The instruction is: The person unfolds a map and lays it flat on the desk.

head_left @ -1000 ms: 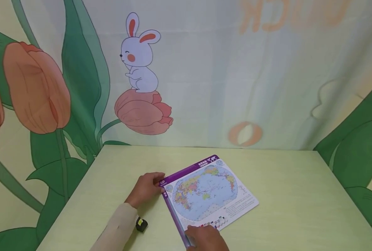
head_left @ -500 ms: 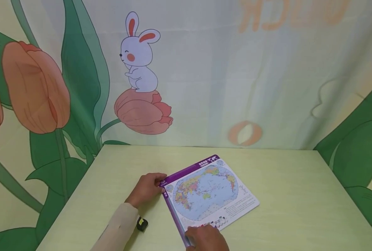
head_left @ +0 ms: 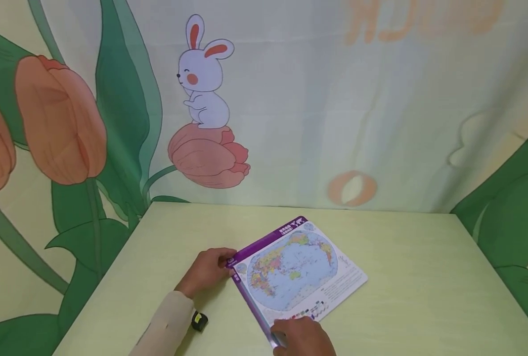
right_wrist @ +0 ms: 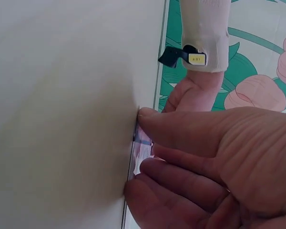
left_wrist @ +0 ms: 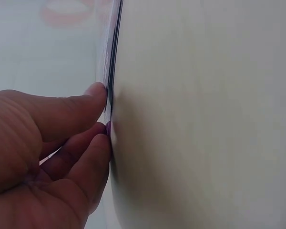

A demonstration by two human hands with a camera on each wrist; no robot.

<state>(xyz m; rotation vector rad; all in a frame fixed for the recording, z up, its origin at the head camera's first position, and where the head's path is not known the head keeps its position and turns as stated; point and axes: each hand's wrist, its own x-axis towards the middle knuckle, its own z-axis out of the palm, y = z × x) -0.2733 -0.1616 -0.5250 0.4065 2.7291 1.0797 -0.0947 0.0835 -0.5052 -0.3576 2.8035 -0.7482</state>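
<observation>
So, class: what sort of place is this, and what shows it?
Probably an indoor study or play corner: a table set before a curtain printed with a rabbit and tulips, with a map on the table.

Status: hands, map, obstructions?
Left hand touching world map's left corner. Right hand on same edge, near end. Map askew on table. Only hands cover it.

Cream sleeve (head_left: 164, 325), black wrist camera (head_left: 200, 324)
</observation>
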